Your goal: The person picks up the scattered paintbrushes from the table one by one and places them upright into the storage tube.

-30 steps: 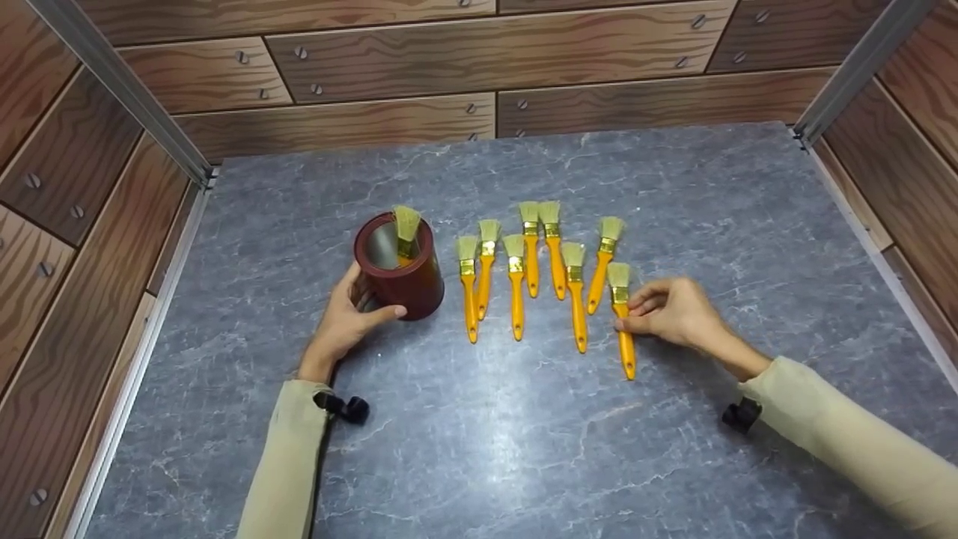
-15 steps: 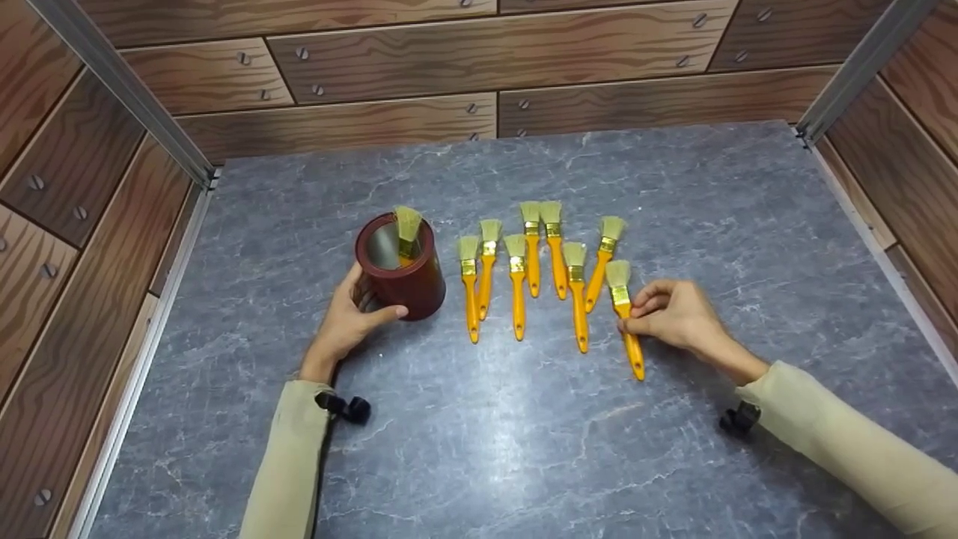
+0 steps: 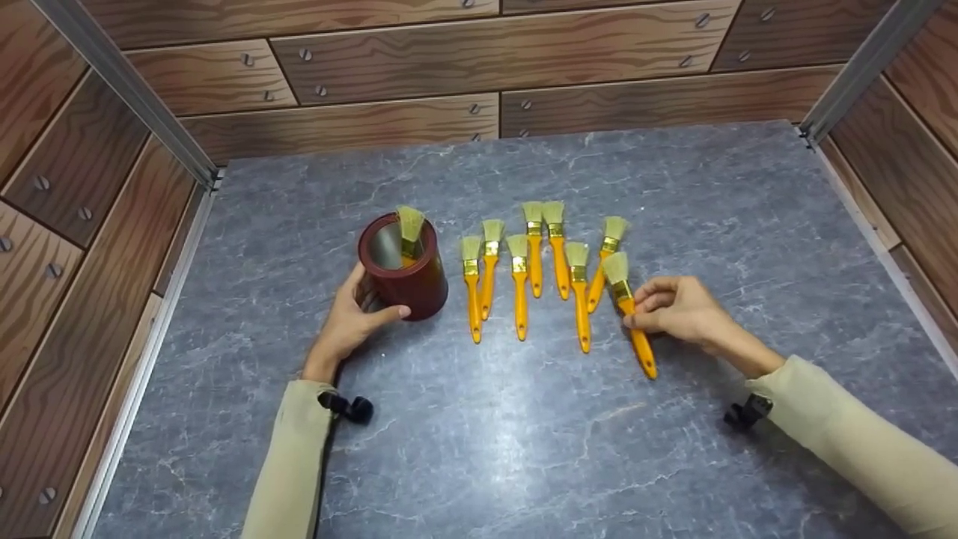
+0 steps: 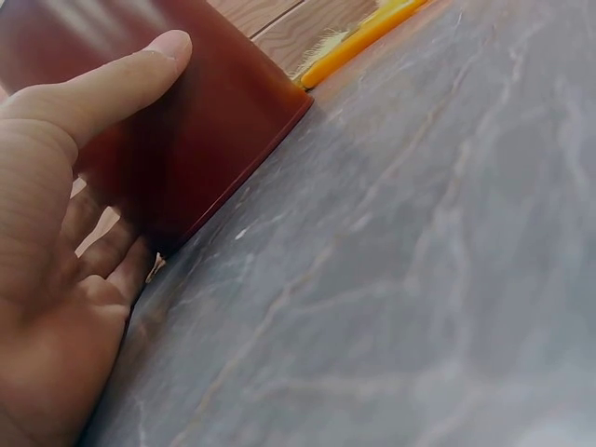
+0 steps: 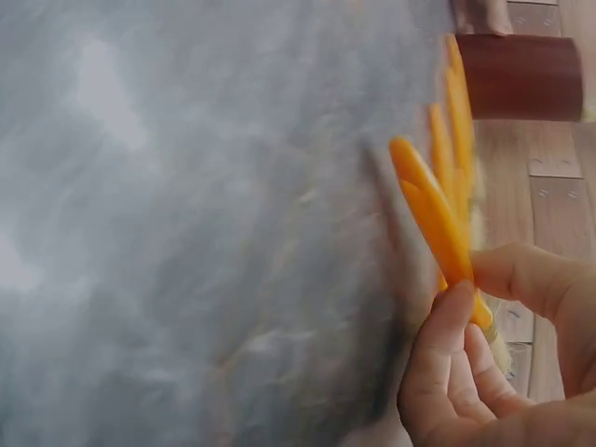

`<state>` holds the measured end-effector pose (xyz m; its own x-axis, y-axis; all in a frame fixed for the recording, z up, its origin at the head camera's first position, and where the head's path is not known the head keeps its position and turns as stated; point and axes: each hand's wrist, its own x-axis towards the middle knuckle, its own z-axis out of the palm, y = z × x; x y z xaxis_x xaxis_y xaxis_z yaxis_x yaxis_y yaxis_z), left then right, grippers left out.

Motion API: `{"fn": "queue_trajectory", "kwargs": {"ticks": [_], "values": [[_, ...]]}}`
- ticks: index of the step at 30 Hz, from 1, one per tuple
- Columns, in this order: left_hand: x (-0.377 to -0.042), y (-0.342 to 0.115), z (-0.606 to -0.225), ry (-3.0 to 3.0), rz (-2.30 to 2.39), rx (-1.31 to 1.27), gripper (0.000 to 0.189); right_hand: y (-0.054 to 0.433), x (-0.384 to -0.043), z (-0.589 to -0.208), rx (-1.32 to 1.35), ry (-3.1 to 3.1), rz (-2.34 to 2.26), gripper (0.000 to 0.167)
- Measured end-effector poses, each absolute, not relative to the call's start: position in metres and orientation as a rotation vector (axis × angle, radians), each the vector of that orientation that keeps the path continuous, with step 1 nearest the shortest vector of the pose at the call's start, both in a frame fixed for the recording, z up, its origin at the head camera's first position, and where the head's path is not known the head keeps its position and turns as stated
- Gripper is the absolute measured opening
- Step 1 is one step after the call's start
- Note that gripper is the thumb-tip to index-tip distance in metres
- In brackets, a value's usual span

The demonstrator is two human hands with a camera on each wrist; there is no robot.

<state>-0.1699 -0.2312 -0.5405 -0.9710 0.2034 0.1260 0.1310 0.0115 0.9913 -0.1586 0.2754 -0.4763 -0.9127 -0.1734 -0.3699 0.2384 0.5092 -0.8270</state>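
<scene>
In the head view, my left hand (image 3: 346,318) holds a dark red, open-topped can (image 3: 412,292), fingers round its far side and thumb on the front. A paintbrush (image 3: 409,224) stands inside, bristles up over the rim. My right hand (image 3: 682,311) pinches another paintbrush (image 3: 642,346) by its orange handle, between thumb and fingertips, bristles pointing away. The right wrist view shows this handle (image 5: 430,209) tilted over the table. The left wrist view has the can's wall (image 4: 223,102) under my thumb, its base edge right at the tabletop; my other fingers are partly hidden behind it.
Several like paintbrushes (image 3: 521,299) lie loosely in a row between the can and my right hand, bristles to the back. One paintbrush (image 3: 602,262) lies just behind the held one. Wood-patterned walls (image 3: 389,67) bound the grey marbled table (image 3: 479,449) behind and at both sides.
The paintbrush in my right hand has tilted, its handle end swinging right and its bristles shifting slightly back. My left hand and the can stay as they were.
</scene>
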Motion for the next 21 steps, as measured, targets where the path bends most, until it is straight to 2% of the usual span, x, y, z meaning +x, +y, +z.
{"fn": "queue_trajectory", "kwargs": {"ticks": [6,14,21], "values": [[-0.171,-0.230,-0.542,2.208,2.122,0.374,0.103,0.267,-0.157,-0.445,-0.048,2.262,-1.504,0.055],[-0.172,-0.230,-0.542,2.206,2.121,0.384,0.101,0.243,-0.162,-0.407,-0.213,2.234,-1.677,0.040],[-0.171,-0.231,-0.543,2.190,2.144,0.396,0.099,0.215,-0.165,-0.389,-0.310,2.177,-1.760,0.035]]}}
